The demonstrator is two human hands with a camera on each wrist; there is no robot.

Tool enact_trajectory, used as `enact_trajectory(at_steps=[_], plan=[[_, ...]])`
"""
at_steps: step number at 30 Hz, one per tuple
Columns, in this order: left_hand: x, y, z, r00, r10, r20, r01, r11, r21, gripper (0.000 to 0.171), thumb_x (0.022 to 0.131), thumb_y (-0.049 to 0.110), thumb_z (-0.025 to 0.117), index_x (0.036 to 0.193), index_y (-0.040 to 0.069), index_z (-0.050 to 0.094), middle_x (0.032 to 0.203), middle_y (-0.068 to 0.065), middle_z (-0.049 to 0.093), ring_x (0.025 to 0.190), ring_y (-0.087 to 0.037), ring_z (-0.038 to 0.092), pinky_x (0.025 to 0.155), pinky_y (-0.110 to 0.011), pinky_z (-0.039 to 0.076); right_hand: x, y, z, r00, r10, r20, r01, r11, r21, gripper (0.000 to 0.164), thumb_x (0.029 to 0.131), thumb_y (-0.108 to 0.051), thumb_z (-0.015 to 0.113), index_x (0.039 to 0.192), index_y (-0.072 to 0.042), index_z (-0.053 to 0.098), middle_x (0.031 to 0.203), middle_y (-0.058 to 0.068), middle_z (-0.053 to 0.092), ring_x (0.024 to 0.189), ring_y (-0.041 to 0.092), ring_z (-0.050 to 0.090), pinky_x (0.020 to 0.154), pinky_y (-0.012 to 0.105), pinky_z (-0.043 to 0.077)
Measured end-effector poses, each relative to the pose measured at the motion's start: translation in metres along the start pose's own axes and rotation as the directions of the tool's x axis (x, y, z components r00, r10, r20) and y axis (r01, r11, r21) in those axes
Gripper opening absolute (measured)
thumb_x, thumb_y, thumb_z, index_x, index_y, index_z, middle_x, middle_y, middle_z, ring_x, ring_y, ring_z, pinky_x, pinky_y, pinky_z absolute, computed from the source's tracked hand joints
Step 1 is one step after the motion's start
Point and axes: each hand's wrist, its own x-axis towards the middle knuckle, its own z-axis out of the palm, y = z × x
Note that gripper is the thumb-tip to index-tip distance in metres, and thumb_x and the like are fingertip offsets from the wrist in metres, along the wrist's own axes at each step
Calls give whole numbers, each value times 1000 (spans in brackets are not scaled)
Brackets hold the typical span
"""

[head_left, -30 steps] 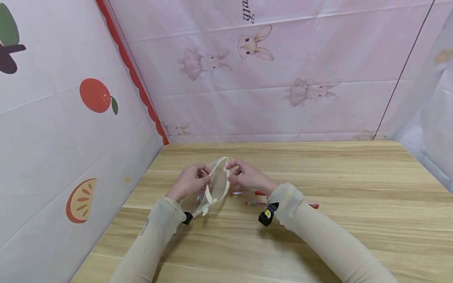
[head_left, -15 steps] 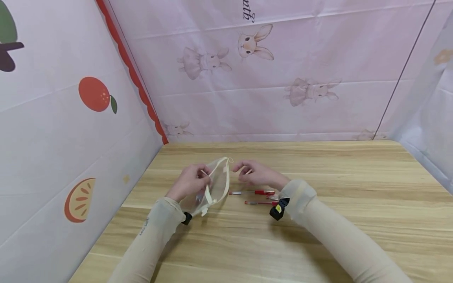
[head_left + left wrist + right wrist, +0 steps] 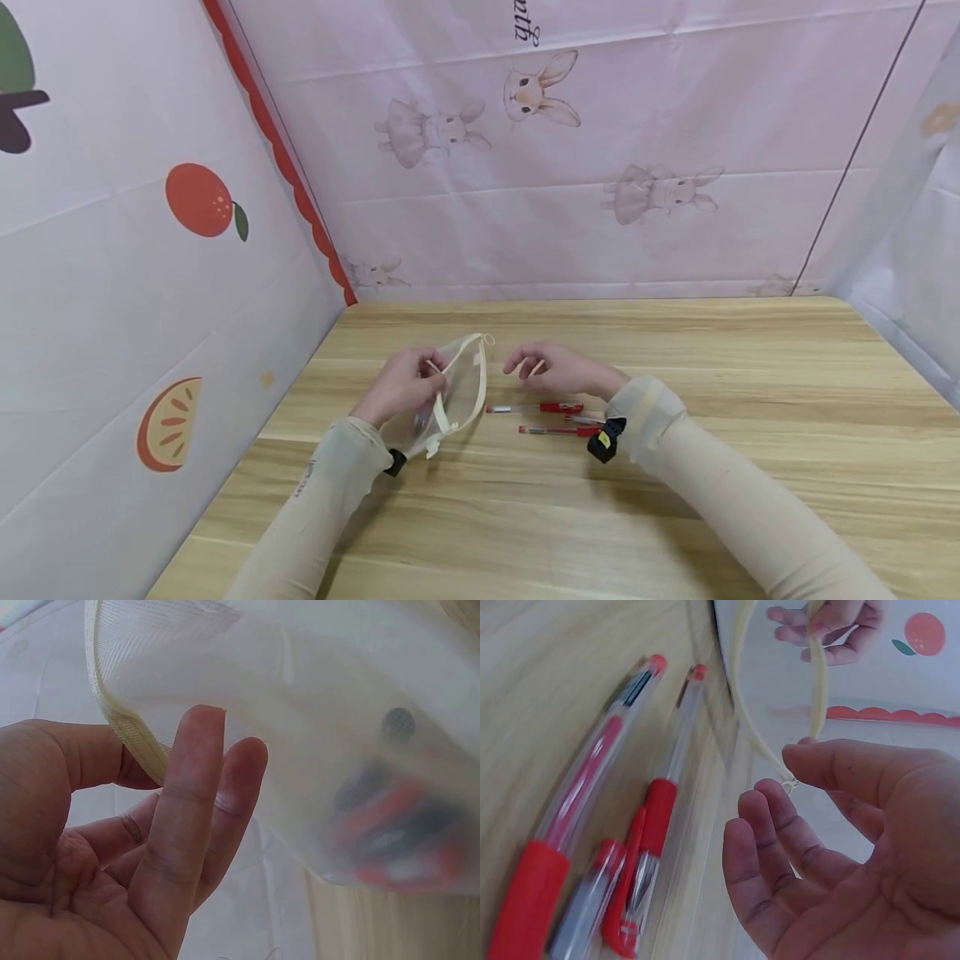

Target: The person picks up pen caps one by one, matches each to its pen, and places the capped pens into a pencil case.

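Note:
My left hand [image 3: 405, 383] pinches the cream zip edge of a see-through mesh zip pouch [image 3: 465, 382], whose mouth gapes toward the right. In the left wrist view the thumb and fingers hold that zip edge [image 3: 135, 739]. Blurred red and black long items [image 3: 397, 832] show through the mesh at the pouch's bottom. To the right of the mouth, my right hand [image 3: 564, 368] hovers with loosely bent fingers and nothing in them. Below it on the table lie a red gel pen [image 3: 551, 408], a second red pen [image 3: 555, 431] and a third pen [image 3: 585, 907] between them.
The wooden table [image 3: 480, 533] runs back to a pink rabbit-print cloth [image 3: 600, 242]. A fruit-print cloth [image 3: 90, 333] borders its left side. A ring pull [image 3: 489, 340] hangs at the pouch's far zip end.
My right hand has let go of the pouch's zip edge and moved right, uncovering more of the pens. The left hand stays in place, holding the pouch.

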Motion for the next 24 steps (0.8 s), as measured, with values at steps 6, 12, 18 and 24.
enact_trajectory(at_steps=[6, 12, 18, 24], plan=[[0, 1, -1, 1000, -10, 1, 10, 1000, 11, 15, 96, 7, 68, 111, 5, 71, 94, -11, 74, 71, -19, 69, 67, -37, 64, -2, 3, 0, 999, -14, 46, 19, 992, -126, 32, 98, 2, 62, 129, -3, 71, 118, 22, 73, 107, 28, 73, 98, 41, 61], [0, 1, -2, 1000, -14, 9, 13, 1000, 19, 15, 96, 7, 68, 111, 5, 70, 94, -11, 73, 70, -18, 68, 65, -34, 62, -3, 6, 1, 996, -11, 83, 26, 983, -183, 32, 97, 3, 67, 127, -5, 72, 114, 19, 75, 106, 29, 74, 97, 40, 61], [0, 0, -3, 1000, -18, 11, 18, 999, 43, 16, 96, 9, 69, 112, 6, 70, 94, -10, 72, 70, -17, 67, 63, -30, 60, -5, 7, 3, 995, 30, 97, -9, 979, -206, 35, 96, 5, 68, 128, -8, 73, 111, 13, 75, 103, 23, 72, 95, 39, 60], [0, 0, -4, 1000, -20, 19, 19, 999, 37, 16, 97, 8, 68, 113, 5, 70, 94, -10, 71, 69, -17, 67, 63, -29, 59, -4, 7, 5, 993, 44, 111, -16, 970, -243, 37, 95, 6, 68, 127, -11, 73, 111, 13, 73, 98, 18, 69, 91, 35, 59]])
